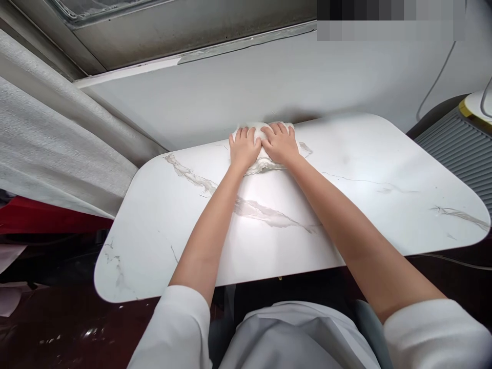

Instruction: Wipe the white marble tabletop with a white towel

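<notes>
A folded white cloth with a ruffled edge lies at the far edge of a white marble-patterned table. My left hand rests palm down on the cloth's left part, fingers spread and pointing away from me. Beside it, my right hand lies flat on the right part, its fingers also apart. The two thumbs come close together over the middle of the cloth. Both arms are stretched out across the tabletop. Part of the cloth is hidden under my palms.
Behind the table's far edge stands a pale wall below a window frame. A light curtain hangs at the left. On the right are a ribbed grey appliance and a cable. Dark reddish floor shows below.
</notes>
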The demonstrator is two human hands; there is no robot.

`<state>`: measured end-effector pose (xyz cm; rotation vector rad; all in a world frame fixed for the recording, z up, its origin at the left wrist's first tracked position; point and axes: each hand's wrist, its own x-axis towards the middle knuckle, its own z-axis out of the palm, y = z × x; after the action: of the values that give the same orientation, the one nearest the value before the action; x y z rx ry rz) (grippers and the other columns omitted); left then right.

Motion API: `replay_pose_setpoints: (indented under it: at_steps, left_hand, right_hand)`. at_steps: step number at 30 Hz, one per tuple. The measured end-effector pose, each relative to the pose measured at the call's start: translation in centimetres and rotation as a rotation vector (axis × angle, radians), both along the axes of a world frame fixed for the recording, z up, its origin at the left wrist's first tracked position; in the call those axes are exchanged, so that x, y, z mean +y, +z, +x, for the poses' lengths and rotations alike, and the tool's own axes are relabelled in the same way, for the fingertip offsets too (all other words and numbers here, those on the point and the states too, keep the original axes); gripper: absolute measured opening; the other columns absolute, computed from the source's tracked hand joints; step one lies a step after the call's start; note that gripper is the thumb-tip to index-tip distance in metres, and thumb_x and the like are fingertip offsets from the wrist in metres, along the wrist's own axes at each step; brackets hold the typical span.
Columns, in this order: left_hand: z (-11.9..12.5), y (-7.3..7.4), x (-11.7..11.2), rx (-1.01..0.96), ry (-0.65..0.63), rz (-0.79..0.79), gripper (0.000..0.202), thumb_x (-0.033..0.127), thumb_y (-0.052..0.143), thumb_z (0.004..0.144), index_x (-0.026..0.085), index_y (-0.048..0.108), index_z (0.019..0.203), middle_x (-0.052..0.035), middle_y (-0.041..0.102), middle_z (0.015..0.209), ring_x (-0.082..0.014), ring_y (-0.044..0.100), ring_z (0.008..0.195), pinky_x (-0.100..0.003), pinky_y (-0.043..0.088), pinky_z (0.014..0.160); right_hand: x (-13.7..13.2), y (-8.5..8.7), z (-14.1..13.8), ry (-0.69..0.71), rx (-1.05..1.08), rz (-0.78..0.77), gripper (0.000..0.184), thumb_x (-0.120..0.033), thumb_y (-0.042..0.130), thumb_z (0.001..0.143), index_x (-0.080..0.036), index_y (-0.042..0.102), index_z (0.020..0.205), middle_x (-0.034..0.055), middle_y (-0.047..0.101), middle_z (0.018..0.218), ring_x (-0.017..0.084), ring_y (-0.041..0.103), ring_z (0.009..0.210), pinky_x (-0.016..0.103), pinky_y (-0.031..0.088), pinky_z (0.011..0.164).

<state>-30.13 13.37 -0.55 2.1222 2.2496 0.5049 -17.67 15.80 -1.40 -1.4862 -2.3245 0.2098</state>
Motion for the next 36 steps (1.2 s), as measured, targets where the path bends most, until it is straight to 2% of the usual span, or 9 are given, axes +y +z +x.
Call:
replay_pose_setpoints:
  at_steps: [4, 9, 13, 17, 21, 25, 28, 32, 36]
  left_hand:
    - [1.2, 0.1, -1.9, 0.037, 0.015, -0.028, 0.053, 0.032, 0.029, 0.101, 0.019, 0.042, 0.15, -0.0109, 0.038, 0.16, -0.0258, 0.028, 0.151, -0.053, 0.016, 0.124]
    - [2.9, 0.1, -5.8, 0.112, 0.014, -0.044, 0.055, 0.032, 0.027, 0.103, 0.013, 0.039, 0.152, -0.0143, 0.037, 0.161, -0.0297, 0.026, 0.152, -0.056, 0.015, 0.123]
    - [4.5, 0.6, -9.7, 0.211, -0.002, -0.029, 0.055, 0.03, 0.031, 0.102, 0.003, 0.042, 0.149, -0.0229, 0.047, 0.151, -0.034, 0.041, 0.143, -0.052, 0.02, 0.122]
    - [5.9, 1.8, -13.7, 0.323, -0.128, -0.05, 0.053, 0.03, 0.036, 0.101, -0.003, 0.051, 0.14, -0.026, 0.061, 0.135, -0.037, 0.055, 0.13, -0.051, 0.029, 0.118]
    - [7.6, 2.6, -17.7, 0.411, -0.24, -0.051, 0.053, 0.033, 0.041, 0.101, -0.005, 0.056, 0.134, -0.0272, 0.066, 0.128, -0.0398, 0.06, 0.125, -0.052, 0.041, 0.109]
    - [10.0, 2.6, -20.8, 0.479, -0.248, -0.073, 0.061, 0.038, 0.041, 0.101, -0.012, 0.051, 0.135, -0.0318, 0.067, 0.123, -0.0412, 0.062, 0.122, -0.051, 0.043, 0.107]
    - [11.8, 2.4, -22.1, 0.507, -0.256, -0.089, 0.061, 0.036, 0.038, 0.103, -0.014, 0.05, 0.136, -0.0332, 0.066, 0.122, -0.041, 0.064, 0.12, -0.052, 0.043, 0.108]
    - [14.0, 2.2, -22.5, 0.482, -0.271, -0.081, 0.061, 0.039, 0.037, 0.103, -0.009, 0.05, 0.139, -0.0312, 0.065, 0.127, -0.0412, 0.062, 0.122, -0.056, 0.042, 0.109]
    - [15.9, 2.1, -21.7, 0.44, -0.273, -0.094, 0.06, 0.04, 0.032, 0.104, -0.001, 0.045, 0.146, -0.0277, 0.05, 0.146, -0.0394, 0.049, 0.137, -0.057, 0.045, 0.108]
  right_hand:
    - [-1.6, 0.2, 1.3, 0.025, -0.023, -0.008, 0.053, -0.028, 0.026, 0.099, -0.018, 0.044, 0.148, 0.0129, 0.039, 0.158, 0.031, 0.026, 0.148, 0.06, 0.016, 0.118]
    - [-4.8, 0.4, 3.2, 0.065, -0.063, -0.019, 0.053, -0.03, 0.027, 0.099, -0.02, 0.044, 0.149, 0.0115, 0.038, 0.159, 0.032, 0.026, 0.149, 0.059, 0.017, 0.119]
    - [-8.1, 0.5, 5.2, 0.132, -0.097, -0.008, 0.053, -0.029, 0.027, 0.099, -0.02, 0.045, 0.149, 0.0125, 0.037, 0.16, 0.032, 0.025, 0.15, 0.058, 0.018, 0.12]
    - [-12.1, 0.6, 7.8, 0.205, -0.13, 0.013, 0.052, -0.032, 0.027, 0.101, -0.022, 0.045, 0.149, 0.0101, 0.038, 0.16, 0.03, 0.025, 0.15, 0.055, 0.019, 0.121]
    - [-16.1, 0.5, 10.6, 0.259, -0.136, 0.04, 0.053, -0.035, 0.024, 0.103, -0.021, 0.045, 0.15, 0.0104, 0.037, 0.16, 0.031, 0.024, 0.151, 0.055, 0.018, 0.122]
    - [-18.9, 0.2, 13.1, 0.302, -0.111, 0.078, 0.053, -0.035, 0.024, 0.103, -0.023, 0.045, 0.151, 0.0099, 0.038, 0.16, 0.03, 0.024, 0.152, 0.055, 0.02, 0.122]
    - [-19.8, -0.2, 14.8, 0.319, -0.093, 0.107, 0.053, -0.036, 0.026, 0.103, -0.024, 0.045, 0.151, 0.0103, 0.039, 0.159, 0.031, 0.026, 0.151, 0.057, 0.022, 0.121]
    - [-20.4, -0.3, 17.3, 0.317, -0.074, 0.14, 0.054, -0.036, 0.027, 0.103, -0.028, 0.037, 0.155, 0.0106, 0.039, 0.159, 0.031, 0.027, 0.15, 0.058, 0.025, 0.119]
    - [-20.4, 0.1, 19.5, 0.29, -0.078, 0.125, 0.055, -0.037, 0.029, 0.104, -0.035, 0.025, 0.158, 0.008, 0.037, 0.16, 0.032, 0.028, 0.15, 0.061, 0.027, 0.117]
